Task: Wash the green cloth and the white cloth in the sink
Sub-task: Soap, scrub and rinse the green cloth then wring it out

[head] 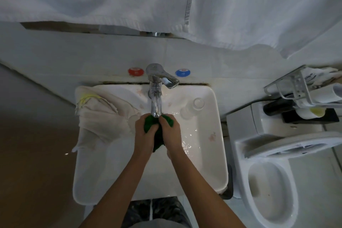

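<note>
Under the tap (pixel 155 96), over the middle of the sink (pixel 212 163), both hands are working the green cloth (pixel 159 135). The left hand (pixel 144 131) is gripping its left part, fingers curled round the bunched fabric; the right hand (pixel 171 134) is clutching the right part the same way, knuckles nearly touching the other hand. The cloth is wadded between them, its upper end sitting right beneath the spout and its lower end hanging down toward the person, so its long axis is running from the tap back toward the body. Neither hand is nearer; they are sharing it evenly.

Water is glinting on the basin floor to the right of the hands, though I cannot make out a stream from the spout itself.

The white cloth (pixel 96 116) is lying to the left, draped over the sink's left rim, one part inside the basin and the rest spilling over the outside edge. It is sitting just beside the left hand, so that hand looks the handier one for reaching it once the green one is done. Judging by this, the job is perhaps halfway.

A clear cup (pixel 197 102) is resting on the sink's back right ledge, contents impossible to tell.
</note>
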